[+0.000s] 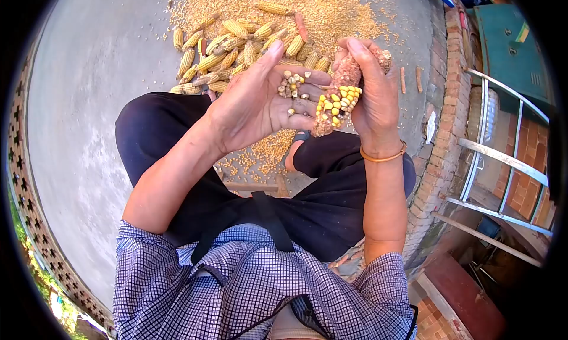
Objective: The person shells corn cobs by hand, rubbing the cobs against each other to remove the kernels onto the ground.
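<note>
My left hand (254,106) is turned palm up with its fingers stretched out. Several loose corn kernels (291,84) lie on its palm and fingers. Its fingertips reach to a partly shelled corn cob (337,103), which keeps a patch of yellow kernels. My right hand (376,88) is closed around that cob, with the thumb along its upper side. A bare reddish cob (348,72) also shows in the right grip; whether it is a separate piece I cannot tell. Beyond my hands lies a heap of unshelled corn ears (228,50).
Loose kernels (319,11) spread over the concrete floor (89,103) behind the ears, with more kernels (260,156) between my legs. Two bare cobs (419,79) lie at the right. A brick edging (441,150) and a metal ladder-like frame (503,156) stand further right.
</note>
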`<state>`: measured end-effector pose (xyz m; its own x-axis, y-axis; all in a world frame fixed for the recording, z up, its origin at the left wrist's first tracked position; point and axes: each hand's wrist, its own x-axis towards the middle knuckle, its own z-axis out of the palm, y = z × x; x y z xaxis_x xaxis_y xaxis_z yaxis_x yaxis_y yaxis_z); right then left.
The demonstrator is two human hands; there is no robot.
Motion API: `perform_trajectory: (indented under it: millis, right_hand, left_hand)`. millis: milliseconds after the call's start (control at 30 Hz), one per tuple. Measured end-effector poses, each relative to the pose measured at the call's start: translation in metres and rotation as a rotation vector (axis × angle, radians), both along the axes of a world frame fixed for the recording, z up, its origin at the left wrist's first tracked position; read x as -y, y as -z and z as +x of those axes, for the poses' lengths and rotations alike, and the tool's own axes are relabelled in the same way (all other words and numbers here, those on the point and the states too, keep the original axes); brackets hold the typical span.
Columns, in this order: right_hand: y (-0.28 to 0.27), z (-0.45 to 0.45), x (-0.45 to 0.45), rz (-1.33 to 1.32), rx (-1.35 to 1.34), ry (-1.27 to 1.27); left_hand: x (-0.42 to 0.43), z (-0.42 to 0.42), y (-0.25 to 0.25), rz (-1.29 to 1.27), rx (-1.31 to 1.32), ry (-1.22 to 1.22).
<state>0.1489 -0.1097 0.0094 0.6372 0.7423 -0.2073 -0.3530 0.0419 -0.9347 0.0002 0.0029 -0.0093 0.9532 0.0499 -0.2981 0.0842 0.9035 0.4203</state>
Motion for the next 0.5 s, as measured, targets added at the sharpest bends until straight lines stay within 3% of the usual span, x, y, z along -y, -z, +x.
perform_trajectory:
  millis: [133, 500]
  right_hand:
    - [-0.004, 0.01, 0.002, 0.014, 0.078, 0.072]
    - [-0.011, 0.023, 0.011, 0.083, -0.013, 0.054]
  left_hand:
    - [-0.002, -0.001, 0.002, -0.063, 0.089, 0.02]
    - [0.002, -0.001, -0.008, -0.185, 0.199, -0.046]
